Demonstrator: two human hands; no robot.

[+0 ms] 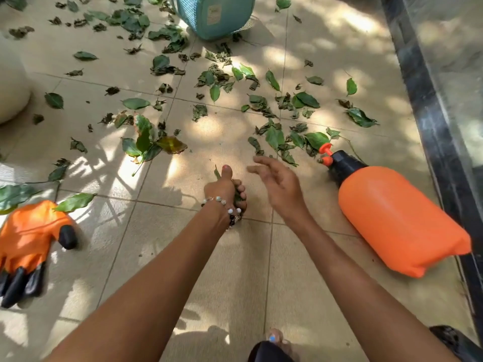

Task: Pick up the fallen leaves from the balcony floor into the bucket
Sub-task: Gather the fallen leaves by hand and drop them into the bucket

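Down on the beige tiled balcony floor, I watched the left hand clench a wad of green leaves; the right hand hovered slack-fingered beside it. More scattered green fallen leaves lay ahead, the teal woven bucket beyond them.

Dappled sunlight and soft shadows mottle the floor; edges bend, slightly blurred.

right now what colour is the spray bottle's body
Orange, with a black neck; the spray bottle shows clearly in the head view.
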